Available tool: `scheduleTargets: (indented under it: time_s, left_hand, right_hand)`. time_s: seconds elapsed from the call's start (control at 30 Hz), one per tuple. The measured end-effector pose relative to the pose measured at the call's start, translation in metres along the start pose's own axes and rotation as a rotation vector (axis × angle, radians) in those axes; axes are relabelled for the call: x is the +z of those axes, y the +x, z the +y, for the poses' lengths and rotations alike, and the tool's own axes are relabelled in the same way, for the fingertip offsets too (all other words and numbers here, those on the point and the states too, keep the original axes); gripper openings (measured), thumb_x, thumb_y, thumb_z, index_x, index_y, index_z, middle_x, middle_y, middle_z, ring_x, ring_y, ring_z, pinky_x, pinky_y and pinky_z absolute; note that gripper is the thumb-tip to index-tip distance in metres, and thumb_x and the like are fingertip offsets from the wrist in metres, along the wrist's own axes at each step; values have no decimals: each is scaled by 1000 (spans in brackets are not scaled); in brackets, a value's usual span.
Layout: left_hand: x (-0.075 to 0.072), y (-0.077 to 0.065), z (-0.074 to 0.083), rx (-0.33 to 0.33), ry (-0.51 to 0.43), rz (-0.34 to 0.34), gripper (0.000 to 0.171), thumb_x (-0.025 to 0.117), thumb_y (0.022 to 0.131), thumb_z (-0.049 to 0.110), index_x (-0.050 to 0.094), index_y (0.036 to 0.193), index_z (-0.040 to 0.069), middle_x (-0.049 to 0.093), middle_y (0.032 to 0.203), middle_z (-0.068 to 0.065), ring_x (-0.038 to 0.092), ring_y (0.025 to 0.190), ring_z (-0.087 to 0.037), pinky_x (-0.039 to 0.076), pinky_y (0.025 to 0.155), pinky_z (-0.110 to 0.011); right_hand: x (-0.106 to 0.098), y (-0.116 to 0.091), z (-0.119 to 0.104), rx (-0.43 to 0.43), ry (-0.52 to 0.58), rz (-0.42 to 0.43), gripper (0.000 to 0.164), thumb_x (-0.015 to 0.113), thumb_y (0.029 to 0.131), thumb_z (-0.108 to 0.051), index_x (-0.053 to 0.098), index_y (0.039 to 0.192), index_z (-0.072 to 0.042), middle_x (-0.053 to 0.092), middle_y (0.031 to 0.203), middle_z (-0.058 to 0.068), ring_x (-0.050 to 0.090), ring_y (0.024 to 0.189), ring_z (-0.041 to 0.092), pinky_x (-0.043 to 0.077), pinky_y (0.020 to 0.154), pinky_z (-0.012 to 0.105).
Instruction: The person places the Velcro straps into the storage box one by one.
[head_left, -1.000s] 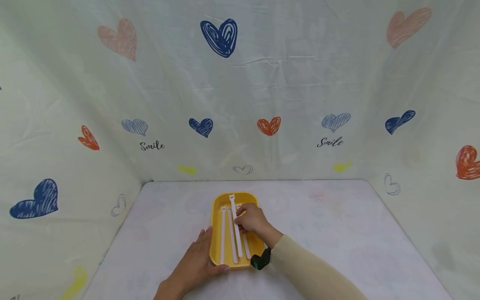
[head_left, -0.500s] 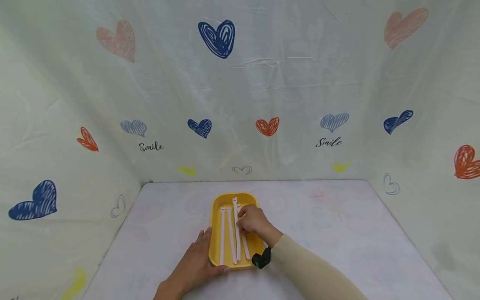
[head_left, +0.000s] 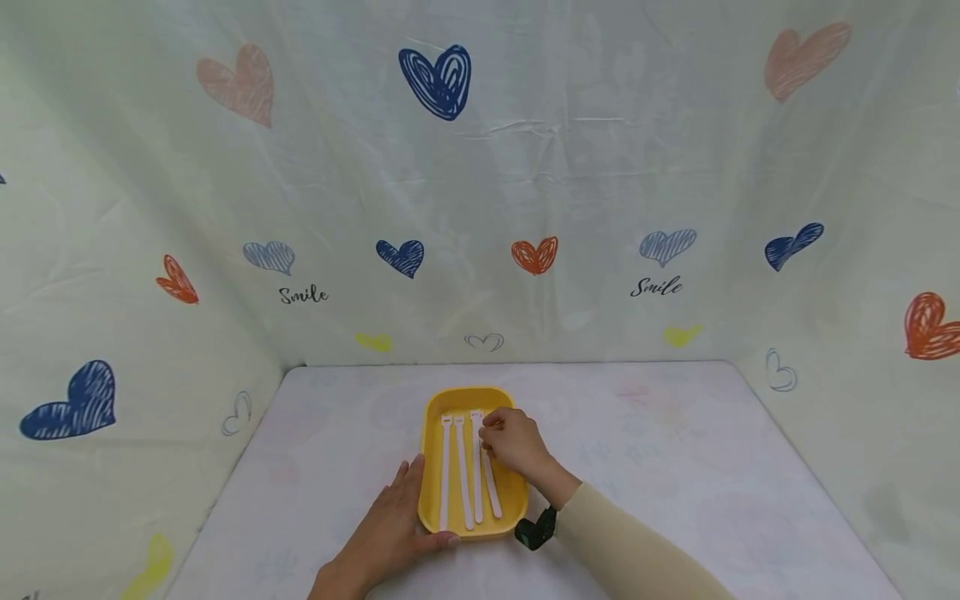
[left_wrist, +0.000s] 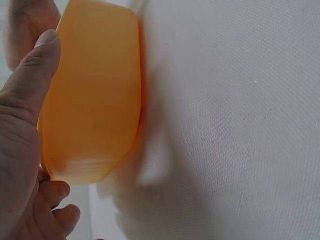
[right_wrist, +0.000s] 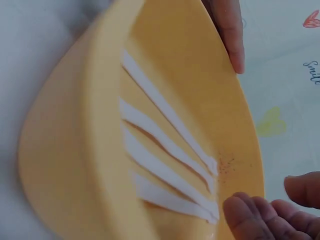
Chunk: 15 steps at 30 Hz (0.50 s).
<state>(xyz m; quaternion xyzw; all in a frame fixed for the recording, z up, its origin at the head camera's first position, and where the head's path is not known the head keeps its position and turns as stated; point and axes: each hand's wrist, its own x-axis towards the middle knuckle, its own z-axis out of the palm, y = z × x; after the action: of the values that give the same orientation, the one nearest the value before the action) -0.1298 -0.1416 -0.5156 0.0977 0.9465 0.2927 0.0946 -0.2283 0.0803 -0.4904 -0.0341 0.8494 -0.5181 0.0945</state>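
A yellow tray (head_left: 491, 398) holds several white slotted-head straps, like reusable cable ties, side by side lengthwise. The strap (head_left: 477, 475) third from the left lies beside the rightmost one. My right hand (head_left: 517, 442) hovers over the tray's right side near the strap heads. In the right wrist view, its thumb stands apart from the loosely bent fingers, with nothing between them. My left hand (head_left: 393, 521) rests against the tray's near left corner, fingers along the left side and thumb by the near rim. In the left wrist view, that thumb (left_wrist: 47, 52) touches the rim.
The tray stands on a white table (head_left: 637, 483) with faint prints. Behind and at both sides hangs a pale cloth (head_left: 585, 183) with printed hearts. A black device (head_left: 536, 528) is worn on the right wrist.
The strap pinched in my right hand has come down into the tray beside the rightmost strap, and the fingers have let go. The left hand has stayed at the tray.
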Motion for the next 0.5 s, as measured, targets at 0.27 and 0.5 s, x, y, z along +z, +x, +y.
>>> scheduleTargets:
  time_s: [0.27, 0.5]
  left_hand:
    - [-5, 2, -3, -76, -18, -29, 138, 82, 74, 75, 14, 168, 0, 22, 174, -20, 18, 162, -43, 23, 127, -64]
    - [-12, -7, -12, -68, 36, 32, 132, 77, 79, 74, 17, 167, -3, 21, 173, -24, 18, 161, -46, 22, 125, -68]
  right_hand:
    - [-18, -10, 12, -50, 155, 110, 32, 63, 104, -10, 63, 130, 8, 74, 112, 25, 77, 96, 34, 66, 78, 36]
    - [-33, -33, 38, -59, 51, 249, 40, 66, 105, -20, 60, 141, -2, 71, 129, 20, 76, 104, 31, 66, 80, 41]
